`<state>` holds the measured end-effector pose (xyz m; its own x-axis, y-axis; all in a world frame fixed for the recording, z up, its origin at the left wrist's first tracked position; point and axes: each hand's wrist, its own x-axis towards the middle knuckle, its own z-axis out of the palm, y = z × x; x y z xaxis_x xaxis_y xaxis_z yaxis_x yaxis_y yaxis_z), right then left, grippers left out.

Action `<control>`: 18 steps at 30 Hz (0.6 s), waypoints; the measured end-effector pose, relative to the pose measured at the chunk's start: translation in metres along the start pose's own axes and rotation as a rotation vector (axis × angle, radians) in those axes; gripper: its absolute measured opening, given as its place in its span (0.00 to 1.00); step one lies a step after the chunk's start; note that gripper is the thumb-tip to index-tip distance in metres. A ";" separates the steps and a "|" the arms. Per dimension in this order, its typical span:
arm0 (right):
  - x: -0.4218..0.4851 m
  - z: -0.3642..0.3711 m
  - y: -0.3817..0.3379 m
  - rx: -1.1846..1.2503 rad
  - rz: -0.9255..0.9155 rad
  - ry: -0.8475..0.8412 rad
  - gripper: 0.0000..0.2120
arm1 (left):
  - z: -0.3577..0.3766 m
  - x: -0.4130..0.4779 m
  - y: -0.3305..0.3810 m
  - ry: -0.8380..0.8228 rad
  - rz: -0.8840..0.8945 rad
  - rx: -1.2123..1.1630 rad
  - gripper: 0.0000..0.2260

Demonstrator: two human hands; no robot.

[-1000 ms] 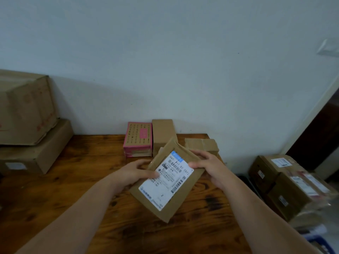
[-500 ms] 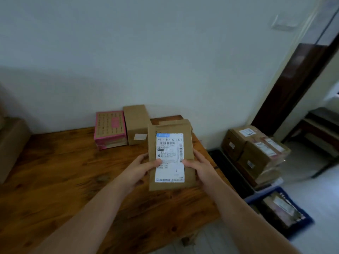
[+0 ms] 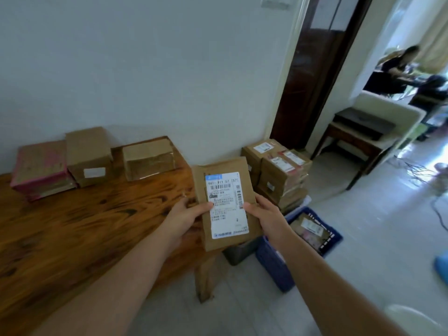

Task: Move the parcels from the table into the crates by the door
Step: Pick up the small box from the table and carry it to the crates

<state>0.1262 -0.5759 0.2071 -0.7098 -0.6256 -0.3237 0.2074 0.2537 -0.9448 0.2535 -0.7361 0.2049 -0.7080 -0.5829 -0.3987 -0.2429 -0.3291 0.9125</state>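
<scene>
Both of my hands hold a flat brown parcel (image 3: 226,190) with a white shipping label, upright past the table's right end. My left hand (image 3: 184,217) grips its left edge, thumb on the label. My right hand (image 3: 268,215) grips its right edge. On the wooden table (image 3: 84,229) by the wall stand a pink box (image 3: 40,168) and two brown boxes (image 3: 88,154) (image 3: 148,158). A blue crate (image 3: 274,265) on the floor holds a labelled parcel (image 3: 309,229). Behind it, several brown labelled boxes (image 3: 278,168) are stacked by the door.
A dark wooden door (image 3: 312,76) stands open at the right of the white wall. Beyond it are a small dark side table (image 3: 356,134), cables on the pale floor and a seated person (image 3: 397,66). A dark bin (image 3: 238,253) sits under the parcel.
My view has swung right and my hands have carried the parcel from over the table to beyond its right end. The doorway and the blue crate have come into fuller view.
</scene>
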 end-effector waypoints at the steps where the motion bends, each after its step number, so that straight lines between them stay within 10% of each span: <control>1: 0.000 -0.021 0.003 -0.017 0.004 0.013 0.23 | 0.023 0.002 -0.003 -0.002 -0.005 -0.004 0.16; 18: 0.086 -0.304 0.019 -0.010 0.043 0.084 0.21 | 0.308 0.091 -0.019 -0.070 -0.081 0.010 0.20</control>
<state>-0.1352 -0.4009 0.1768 -0.7546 -0.5500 -0.3578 0.2322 0.2862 -0.9296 -0.0106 -0.5541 0.1791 -0.7305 -0.5009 -0.4642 -0.3079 -0.3652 0.8785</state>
